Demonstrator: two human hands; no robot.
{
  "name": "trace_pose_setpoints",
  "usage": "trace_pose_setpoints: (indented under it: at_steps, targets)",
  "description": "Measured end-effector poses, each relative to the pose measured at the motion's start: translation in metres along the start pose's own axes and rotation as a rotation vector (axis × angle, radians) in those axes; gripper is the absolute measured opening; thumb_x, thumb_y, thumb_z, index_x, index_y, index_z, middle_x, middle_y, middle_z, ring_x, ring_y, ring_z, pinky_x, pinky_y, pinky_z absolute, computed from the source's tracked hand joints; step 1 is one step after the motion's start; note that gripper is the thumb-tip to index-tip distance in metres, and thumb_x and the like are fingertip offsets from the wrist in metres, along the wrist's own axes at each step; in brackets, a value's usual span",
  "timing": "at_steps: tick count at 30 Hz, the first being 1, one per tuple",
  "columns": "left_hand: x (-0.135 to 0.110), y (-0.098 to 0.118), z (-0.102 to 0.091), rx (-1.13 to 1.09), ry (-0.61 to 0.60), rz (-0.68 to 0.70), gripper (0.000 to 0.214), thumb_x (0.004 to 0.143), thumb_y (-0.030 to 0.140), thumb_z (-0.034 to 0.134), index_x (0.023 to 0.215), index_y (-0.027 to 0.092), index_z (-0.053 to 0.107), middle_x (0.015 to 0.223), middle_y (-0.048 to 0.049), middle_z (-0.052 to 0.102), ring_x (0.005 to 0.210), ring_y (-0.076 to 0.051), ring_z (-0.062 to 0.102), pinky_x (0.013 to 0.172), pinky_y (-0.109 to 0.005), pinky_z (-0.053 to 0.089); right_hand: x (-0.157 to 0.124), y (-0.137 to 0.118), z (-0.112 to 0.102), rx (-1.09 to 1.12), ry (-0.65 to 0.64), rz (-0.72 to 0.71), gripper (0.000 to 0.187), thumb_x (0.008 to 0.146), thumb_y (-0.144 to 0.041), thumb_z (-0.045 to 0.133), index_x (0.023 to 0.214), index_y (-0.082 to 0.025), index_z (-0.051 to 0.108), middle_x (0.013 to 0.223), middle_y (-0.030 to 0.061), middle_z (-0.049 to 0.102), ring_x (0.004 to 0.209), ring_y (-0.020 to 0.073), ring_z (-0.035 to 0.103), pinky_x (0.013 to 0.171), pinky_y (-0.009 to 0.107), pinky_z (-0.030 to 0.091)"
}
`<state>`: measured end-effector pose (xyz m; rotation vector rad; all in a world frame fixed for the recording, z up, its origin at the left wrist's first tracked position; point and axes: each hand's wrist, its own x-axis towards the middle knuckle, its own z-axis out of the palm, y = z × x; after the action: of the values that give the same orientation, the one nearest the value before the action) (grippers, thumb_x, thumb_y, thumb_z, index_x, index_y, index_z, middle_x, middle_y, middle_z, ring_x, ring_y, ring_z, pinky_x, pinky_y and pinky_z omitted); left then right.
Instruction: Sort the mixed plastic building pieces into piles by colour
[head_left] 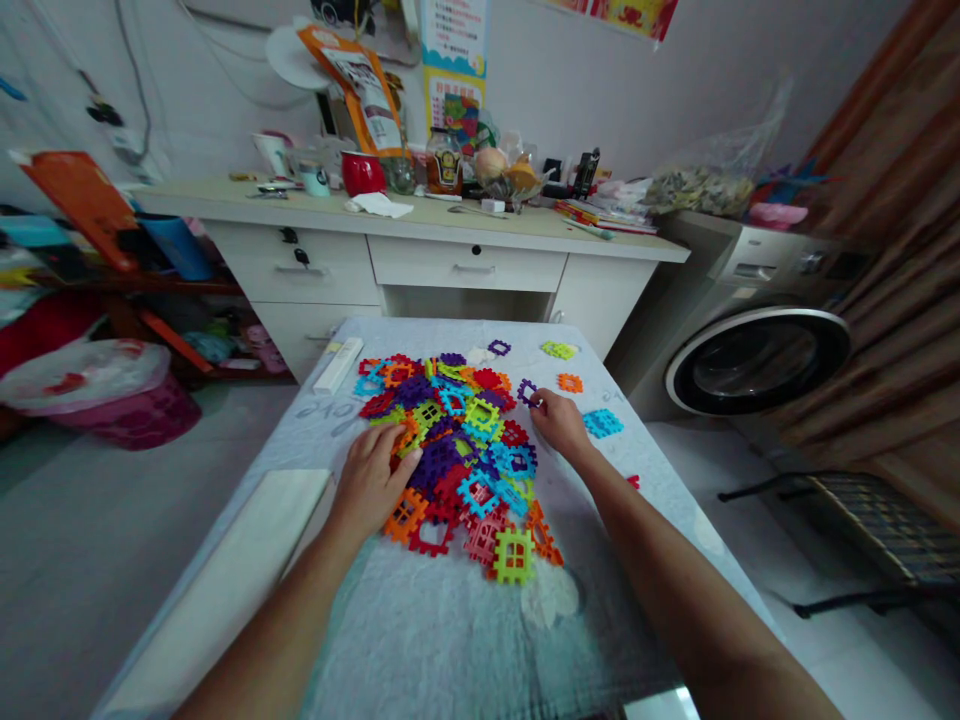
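Note:
A heap of colourful interlocking plastic tiles (457,440) lies in the middle of the cloth-covered table (420,640). My left hand (371,478) rests on the heap's left side, fingers spread over orange and purple tiles. At the heap's right edge, my right hand (559,420) pinches a purple square frame tile (526,392) between thumb and fingers. Apart from the heap, on the right, are blue tiles (603,424), an orange tile (570,383) and yellow-green tiles (559,350). Another purple frame tile (499,347) sits near the far edge. A red tile (634,481) shows partly behind my right forearm.
A white strip-shaped object (339,366) and a long white board (247,560) lie along the table's left side. Beyond stands a white desk (469,262) crowded with jars and bags. A washing machine (750,320) is at right, a pink bin (127,400) at left.

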<state>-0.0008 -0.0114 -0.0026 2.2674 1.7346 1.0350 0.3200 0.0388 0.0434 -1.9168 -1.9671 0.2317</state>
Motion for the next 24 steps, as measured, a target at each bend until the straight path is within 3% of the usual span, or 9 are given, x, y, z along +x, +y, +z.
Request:
trace_pose_setpoints:
  at_steps: [7, 11, 18, 24]
  targets:
    - [0.000, 0.004, -0.001, -0.019, 0.009, -0.015, 0.047, 0.093, 0.051, 0.043, 0.120, 0.016, 0.058, 0.122, -0.0142, 0.058, 0.118, -0.029, 0.053, 0.106, -0.049, 0.042, 0.083, -0.010, 0.017, 0.007, 0.056, 0.165, 0.031, 0.083, -0.013, 0.053, 0.107, -0.019, 0.072, 0.109, 0.0108, 0.070, 0.098, 0.0212, 0.064, 0.083, 0.027, 0.045]
    - [0.000, 0.004, -0.002, -0.025, 0.014, -0.031, 0.046, 0.092, 0.050, 0.045, 0.120, 0.017, 0.058, 0.122, -0.0138, 0.058, 0.118, -0.029, 0.053, 0.106, -0.049, 0.042, 0.116, -0.008, 0.030, 0.067, 0.113, 0.224, 0.030, 0.082, -0.011, 0.055, 0.106, -0.015, 0.073, 0.112, 0.0138, 0.069, 0.100, 0.0201, 0.065, 0.088, 0.026, 0.045]
    - [0.000, 0.006, -0.001, -0.033, 0.034, -0.044, 0.044, 0.092, 0.049, 0.048, 0.120, 0.018, 0.059, 0.123, -0.0130, 0.059, 0.118, -0.029, 0.053, 0.106, -0.049, 0.042, 0.146, -0.012, 0.045, 0.135, 0.159, 0.250, 0.032, 0.080, -0.007, 0.053, 0.105, -0.012, 0.073, 0.106, 0.0131, 0.073, 0.100, 0.0201, 0.066, 0.088, 0.025, 0.045]
    - [0.001, 0.005, -0.001, -0.037, 0.051, -0.039, 0.042, 0.091, 0.047, 0.049, 0.120, 0.019, 0.060, 0.121, -0.0125, 0.060, 0.117, -0.029, 0.054, 0.105, -0.050, 0.044, 0.153, -0.019, 0.055, 0.197, 0.155, 0.223, 0.037, 0.079, -0.010, 0.053, 0.112, -0.013, 0.070, 0.111, 0.0129, 0.071, 0.101, 0.0212, 0.065, 0.090, 0.028, 0.047]
